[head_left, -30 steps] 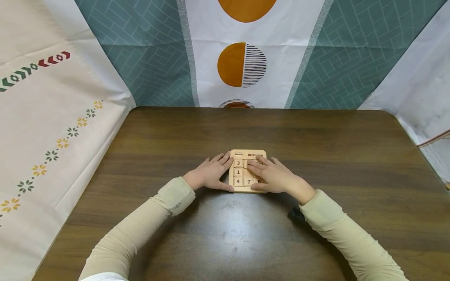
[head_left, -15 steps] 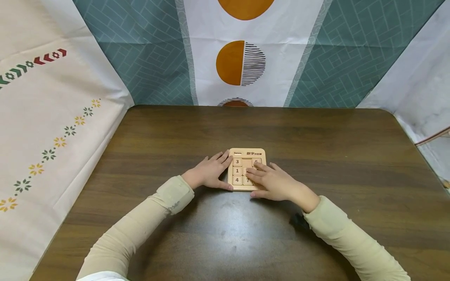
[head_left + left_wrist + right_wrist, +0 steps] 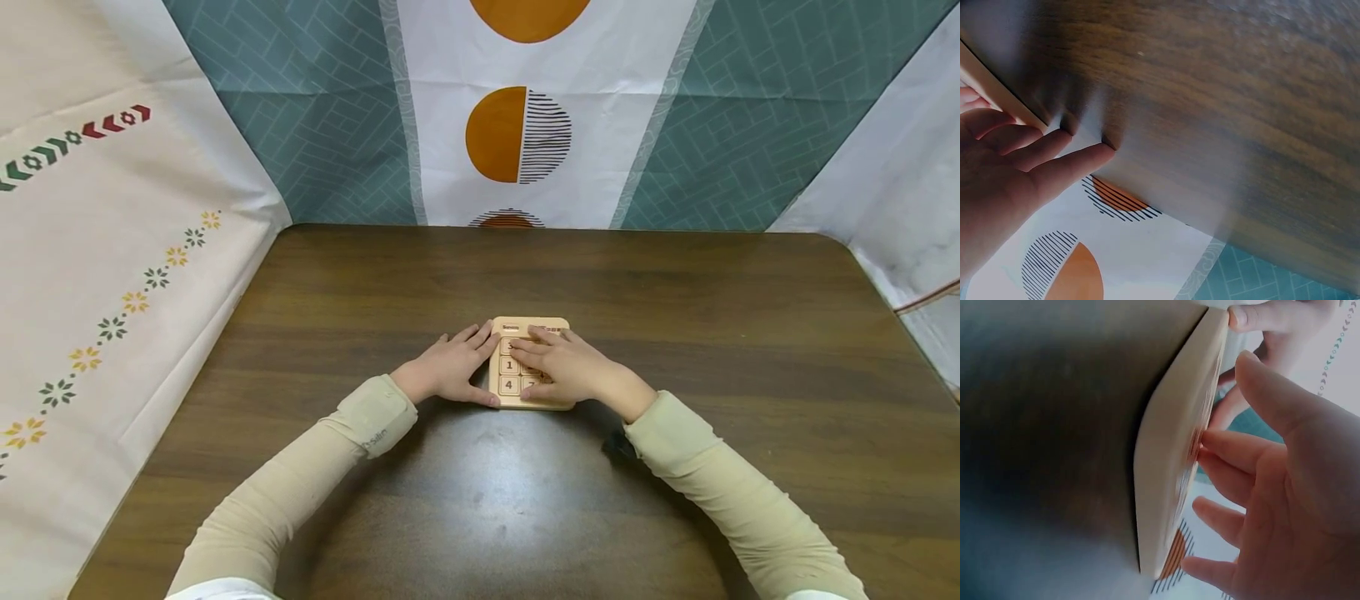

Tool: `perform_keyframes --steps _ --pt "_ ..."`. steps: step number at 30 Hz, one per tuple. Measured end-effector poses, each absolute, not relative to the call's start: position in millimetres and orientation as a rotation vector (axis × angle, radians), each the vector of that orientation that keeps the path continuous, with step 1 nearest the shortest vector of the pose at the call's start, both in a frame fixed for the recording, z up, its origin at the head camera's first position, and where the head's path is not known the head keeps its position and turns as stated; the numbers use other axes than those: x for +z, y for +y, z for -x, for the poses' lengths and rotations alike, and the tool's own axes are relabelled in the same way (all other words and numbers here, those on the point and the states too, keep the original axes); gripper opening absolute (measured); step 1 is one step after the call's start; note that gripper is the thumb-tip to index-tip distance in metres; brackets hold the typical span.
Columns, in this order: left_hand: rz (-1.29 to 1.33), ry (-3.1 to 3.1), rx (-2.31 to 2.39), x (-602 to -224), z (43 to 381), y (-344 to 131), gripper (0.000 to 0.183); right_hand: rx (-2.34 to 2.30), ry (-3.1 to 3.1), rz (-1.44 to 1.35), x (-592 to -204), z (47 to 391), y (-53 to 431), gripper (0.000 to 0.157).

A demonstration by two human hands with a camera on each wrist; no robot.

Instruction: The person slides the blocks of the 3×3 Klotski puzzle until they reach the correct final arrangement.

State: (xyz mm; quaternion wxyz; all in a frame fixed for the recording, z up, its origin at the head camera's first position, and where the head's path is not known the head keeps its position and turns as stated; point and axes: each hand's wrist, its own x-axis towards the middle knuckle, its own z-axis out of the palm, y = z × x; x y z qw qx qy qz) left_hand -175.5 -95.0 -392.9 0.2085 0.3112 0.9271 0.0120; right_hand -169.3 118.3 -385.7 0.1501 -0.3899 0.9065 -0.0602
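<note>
A wooden number sliding puzzle (image 3: 513,405) lies flat on the brown table, with square tiles in a pale frame. Tiles marked 3, 1 and 4 show in its left column; my right hand covers much of the rest. Along the puzzle's left edge rests my left hand (image 3: 453,371), fingers extended and thumb by the near left corner. My right hand (image 3: 577,367) reaches in from the right, fairly straight fingertips on the tiles. In the right wrist view, two fingertips of the right hand (image 3: 1297,481) touch the board's face (image 3: 1188,462), while its thumb stands off it.
The brown wooden table (image 3: 360,283) extends around the puzzle on all sides. Patterned cloth (image 3: 330,150) hangs behind the table's far edge, and white cloth (image 3: 187,333) borders the left side. A small black item (image 3: 618,446) sits beneath the right wrist.
My right hand first drew back toward the near right, baring a gap in the top row, then moved left and away over the tiles. The left hand keeps its place.
</note>
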Motion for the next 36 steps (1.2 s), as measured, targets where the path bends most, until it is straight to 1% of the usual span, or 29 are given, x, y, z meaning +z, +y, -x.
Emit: perform_keyframes --steps 15,28,36 --pt "-0.863 2.594 0.018 -394.0 174.6 -95.6 0.103 -0.238 2.556 1.076 -383.8 173.1 142.7 0.063" --pt "-0.863 2.584 0.018 -392.8 175.0 -95.1 0.103 -0.171 2.591 1.273 -381.8 155.5 124.4 0.063" --pt "-0.873 2.587 0.023 -393.5 175.5 -94.5 0.102 -0.153 2.602 1.231 -382.2 162.2 117.6 0.06"
